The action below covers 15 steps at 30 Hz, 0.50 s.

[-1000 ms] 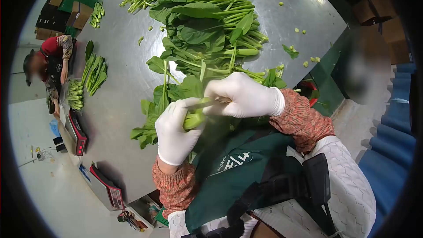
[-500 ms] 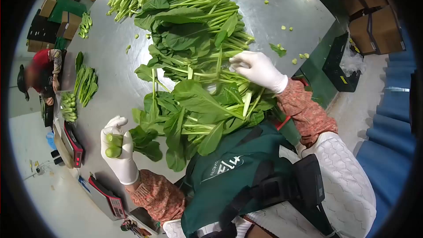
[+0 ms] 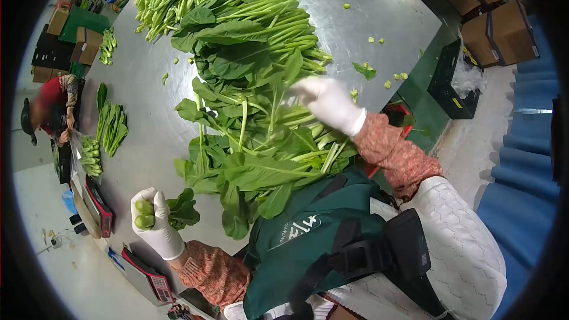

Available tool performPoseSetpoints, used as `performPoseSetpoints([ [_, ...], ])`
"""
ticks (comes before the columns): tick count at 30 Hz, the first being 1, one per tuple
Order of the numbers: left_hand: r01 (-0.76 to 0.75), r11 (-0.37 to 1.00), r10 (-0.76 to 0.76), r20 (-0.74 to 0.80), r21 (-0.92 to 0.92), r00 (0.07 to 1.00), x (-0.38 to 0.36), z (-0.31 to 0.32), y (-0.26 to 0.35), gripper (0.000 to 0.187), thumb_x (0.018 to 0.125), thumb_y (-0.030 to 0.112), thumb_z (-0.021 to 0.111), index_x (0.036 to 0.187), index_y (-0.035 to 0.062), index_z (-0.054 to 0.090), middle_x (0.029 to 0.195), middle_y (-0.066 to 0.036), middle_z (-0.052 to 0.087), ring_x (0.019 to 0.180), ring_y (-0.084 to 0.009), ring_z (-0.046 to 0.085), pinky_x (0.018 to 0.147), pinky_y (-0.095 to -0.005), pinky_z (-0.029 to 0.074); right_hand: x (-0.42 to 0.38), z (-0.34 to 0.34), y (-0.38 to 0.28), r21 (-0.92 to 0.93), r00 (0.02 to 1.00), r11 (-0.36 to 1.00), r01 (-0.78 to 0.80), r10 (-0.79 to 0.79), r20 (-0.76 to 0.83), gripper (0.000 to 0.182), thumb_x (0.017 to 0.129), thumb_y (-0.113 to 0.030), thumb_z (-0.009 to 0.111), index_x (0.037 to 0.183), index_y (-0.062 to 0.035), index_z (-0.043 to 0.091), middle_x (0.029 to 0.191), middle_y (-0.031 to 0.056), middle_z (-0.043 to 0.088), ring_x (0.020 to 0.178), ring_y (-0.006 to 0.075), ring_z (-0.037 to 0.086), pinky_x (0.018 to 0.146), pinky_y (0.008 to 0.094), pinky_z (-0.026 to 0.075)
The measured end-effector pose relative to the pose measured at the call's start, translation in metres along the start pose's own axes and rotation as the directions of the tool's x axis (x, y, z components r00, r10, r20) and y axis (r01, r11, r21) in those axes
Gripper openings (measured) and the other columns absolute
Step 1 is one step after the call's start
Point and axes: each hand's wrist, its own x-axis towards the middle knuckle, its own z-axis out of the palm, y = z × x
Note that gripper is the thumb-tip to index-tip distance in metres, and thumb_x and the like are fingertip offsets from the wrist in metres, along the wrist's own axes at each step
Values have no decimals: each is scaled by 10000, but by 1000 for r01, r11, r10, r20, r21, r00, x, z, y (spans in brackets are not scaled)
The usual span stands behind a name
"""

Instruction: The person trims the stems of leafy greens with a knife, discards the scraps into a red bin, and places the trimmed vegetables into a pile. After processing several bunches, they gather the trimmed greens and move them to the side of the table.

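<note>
My left hand [image 3: 157, 231], in a white glove, is closed around a small bunch of leafy greens [image 3: 183, 208]. Two pale green cut stem ends show between its fingers, and the leaves stick out on the far side of the hand. My right hand [image 3: 332, 104], also gloved, is over the near part of a long pile of leafy greens [image 3: 261, 169]. Its fingers are smeared by motion among the stems and leaves, so whether they grip a stem cannot be made out.
The metal table [image 3: 155, 92] carries the pile and scattered stem trimmings [image 3: 400, 76]. Across it, a person in red [image 3: 56, 104] stands by bundled greens [image 3: 112, 127]. Red scales [image 3: 145, 272] line the left edge. A black crate [image 3: 453, 86] and cardboard boxes [image 3: 501, 32] stand right.
My right hand has moved left over the pile, and the greens beneath it have shifted. My left hand has lowered slightly, still around its bunch. The view has shifted a little.
</note>
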Motion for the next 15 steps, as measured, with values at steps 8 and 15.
performPoseSetpoints([
  [8,-99,995,99,-49,4,994,-3,18,13,71,920,66,679,957,50,622,732,55,492,621,-45,431,574,-202,335,14,6,68,-390,999,921,13,-29,-36,274,797,-165,712,1056,-113,637,1057,96,638,825,313,665,708,420,534],
  [15,-54,998,56,-71,28,996,-6,6,22,86,892,10,697,949,19,633,796,36,519,695,-59,473,648,-198,395,7,-78,-30,571,974,794,-207,221,45,216,915,-112,675,1096,5,662,998,39,696,888,59,615,787,247,503],
])
